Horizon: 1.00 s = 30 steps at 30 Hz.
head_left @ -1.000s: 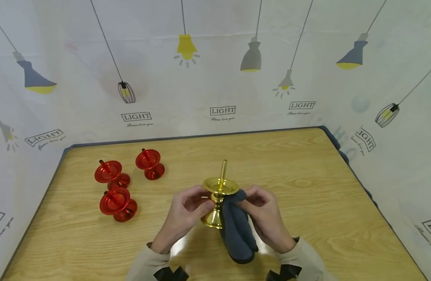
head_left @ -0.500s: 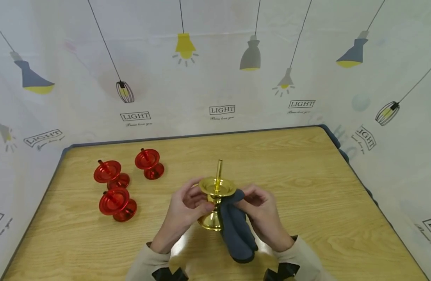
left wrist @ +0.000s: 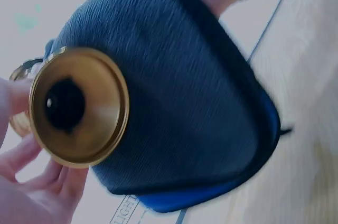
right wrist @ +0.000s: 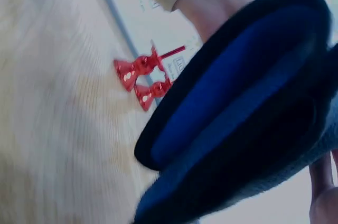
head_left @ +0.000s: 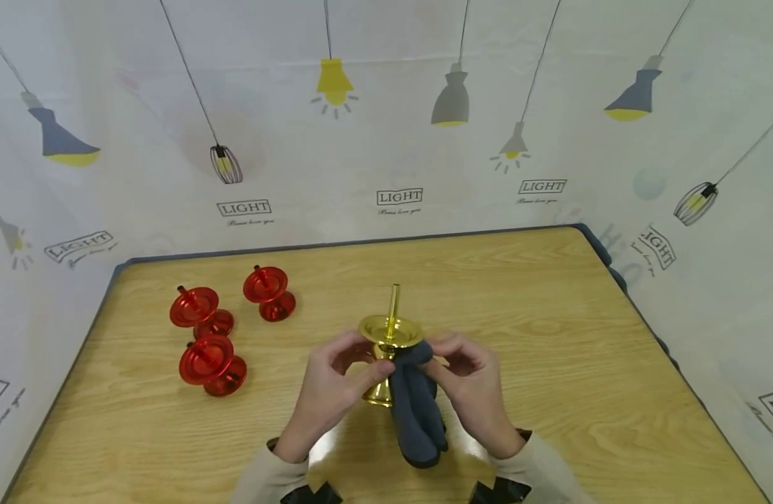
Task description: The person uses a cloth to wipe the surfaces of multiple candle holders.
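Note:
A gold candle holder with a wide dish and an upright tube is held above the table in front of me. My left hand grips its narrow stem from the left, thumb in front. A folded dark blue-grey cloth hangs against the right side of the stem, pinched by my right hand just under the dish. In the left wrist view the hollow underside of the candle holder faces the camera beside the cloth. The right wrist view shows the cloth's folds; my right fingers are mostly hidden there.
Three red candle holders of similar form stand at the table's left: one at the back, one farther left, one nearer. The wooden table is bordered at the back by a white curtain printed with lamps.
The gold candle holder has shifted slightly left and its base has risen a little. The cloth has moved slightly left with it. The red candle holders have stayed in place.

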Tool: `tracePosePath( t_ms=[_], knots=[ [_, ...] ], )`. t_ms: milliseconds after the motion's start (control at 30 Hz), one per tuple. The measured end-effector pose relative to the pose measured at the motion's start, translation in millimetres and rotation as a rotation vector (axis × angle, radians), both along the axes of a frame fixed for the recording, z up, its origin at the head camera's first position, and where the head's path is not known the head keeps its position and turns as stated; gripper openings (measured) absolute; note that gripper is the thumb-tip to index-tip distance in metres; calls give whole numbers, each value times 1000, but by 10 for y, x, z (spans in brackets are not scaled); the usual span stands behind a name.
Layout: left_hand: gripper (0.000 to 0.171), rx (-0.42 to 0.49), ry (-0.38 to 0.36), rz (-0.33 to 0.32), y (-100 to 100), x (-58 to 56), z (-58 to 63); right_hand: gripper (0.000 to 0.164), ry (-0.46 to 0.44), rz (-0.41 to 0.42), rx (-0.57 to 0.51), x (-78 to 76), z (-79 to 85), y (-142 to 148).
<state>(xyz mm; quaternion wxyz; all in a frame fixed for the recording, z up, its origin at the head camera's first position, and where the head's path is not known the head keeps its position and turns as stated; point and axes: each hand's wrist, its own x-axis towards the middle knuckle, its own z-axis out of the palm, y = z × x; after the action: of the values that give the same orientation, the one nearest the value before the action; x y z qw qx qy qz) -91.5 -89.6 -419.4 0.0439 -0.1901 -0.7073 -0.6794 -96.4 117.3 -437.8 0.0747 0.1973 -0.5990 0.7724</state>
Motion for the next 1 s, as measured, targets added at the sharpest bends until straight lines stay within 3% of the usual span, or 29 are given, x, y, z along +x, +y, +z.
tracePosePath(
  t_ms=[67, 200, 300, 400, 600, 700, 900, 1000],
  knots=[
    [34, 38, -12, -27, -21, -2, -9, 31, -23, 46, -24, -4, 2, 10],
    [35, 96, -15, -76, -38, 2, -17, 30, -178, 154, -94, -11, 31, 34],
    [27, 90, 3, -66, -17, 8, -18, 29, -250, 165, -104, -14, 43, 36],
    [21, 36, 13, -16, 15, 20, -12, 31, -224, 103, -80, -8, 36, 20],
    [31, -20, -30, 67, 8, 34, 6, 25, -32, -4, 6, 20, 25, -27],
    [37, 30, -70, 33, -39, 30, -7, 26, -17, 23, 10, 30, 34, -27],
    [41, 204, -93, -103, -86, 16, -27, 31, -156, 202, -108, 5, 50, 14],
    [28, 172, -44, -98, -61, 23, -24, 32, -177, 213, -136, 0, 50, 19]
  ],
)
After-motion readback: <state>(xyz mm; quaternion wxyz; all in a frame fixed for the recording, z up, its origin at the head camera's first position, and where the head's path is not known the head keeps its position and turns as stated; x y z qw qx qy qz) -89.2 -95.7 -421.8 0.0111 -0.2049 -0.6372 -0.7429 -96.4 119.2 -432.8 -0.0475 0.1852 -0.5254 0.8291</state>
